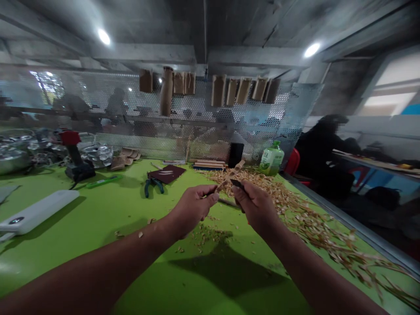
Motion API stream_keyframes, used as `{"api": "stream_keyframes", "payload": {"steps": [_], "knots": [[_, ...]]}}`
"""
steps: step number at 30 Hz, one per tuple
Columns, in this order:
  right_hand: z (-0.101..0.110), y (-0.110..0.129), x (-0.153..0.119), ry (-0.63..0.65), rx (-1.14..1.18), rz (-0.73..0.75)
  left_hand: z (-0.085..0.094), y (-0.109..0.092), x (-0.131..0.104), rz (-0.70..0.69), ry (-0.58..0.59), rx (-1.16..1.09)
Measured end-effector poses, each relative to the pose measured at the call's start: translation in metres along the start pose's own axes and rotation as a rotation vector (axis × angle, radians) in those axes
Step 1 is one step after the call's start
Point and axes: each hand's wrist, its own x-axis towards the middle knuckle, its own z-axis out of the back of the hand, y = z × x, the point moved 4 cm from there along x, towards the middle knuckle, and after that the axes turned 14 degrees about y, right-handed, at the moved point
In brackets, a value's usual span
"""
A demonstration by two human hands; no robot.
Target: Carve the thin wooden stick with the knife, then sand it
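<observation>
Because the wooden strip point(227, 178) looks thin, it is probably light and fairly stiff, though liable to split along its grain. The left hand point(197, 203) pinches its near end, and the strip points to two o'clock from there; that end seems the safest hold. The right hand point(257, 203) grips a dark knife point(236, 183), with shavings point(288, 194) at its three o'clock on the table point(131, 223).

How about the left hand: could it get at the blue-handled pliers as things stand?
Probably yes: nothing visible stands between the left hand and the pliers. It's gripping a wooden strip, though, so it would likely need to release that first.
</observation>
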Motion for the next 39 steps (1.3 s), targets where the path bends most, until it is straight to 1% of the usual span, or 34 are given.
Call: {"api": "stream_keyframes", "payload": {"steps": [2,5,10,18,25,34,39], "knots": [[0.001,0.002,-0.001,-0.003,-0.078,0.009,-0.002,0.0,0.0,-0.002,0.015,-0.091],[0.002,0.005,-0.002,-0.002,-0.119,0.004,-0.005,-0.001,-0.001,0.005,0.032,-0.168],[0.0,0.005,-0.002,0.013,-0.177,-0.006,-0.008,-0.005,-0.004,0.054,0.009,-0.145],[-0.002,0.005,-0.002,0.029,-0.193,-0.016,-0.01,-0.006,-0.005,0.02,0.029,-0.124],[-0.008,0.004,-0.002,0.065,-0.166,-0.021,-0.011,-0.009,-0.007,0.038,0.047,-0.145],[-0.015,0.002,-0.002,0.129,0.016,-0.079,-0.011,-0.008,-0.008,0.053,0.042,-0.087],[-0.018,-0.001,-0.002,0.143,0.049,-0.086,-0.011,-0.007,-0.009,0.052,0.046,-0.065]]}}
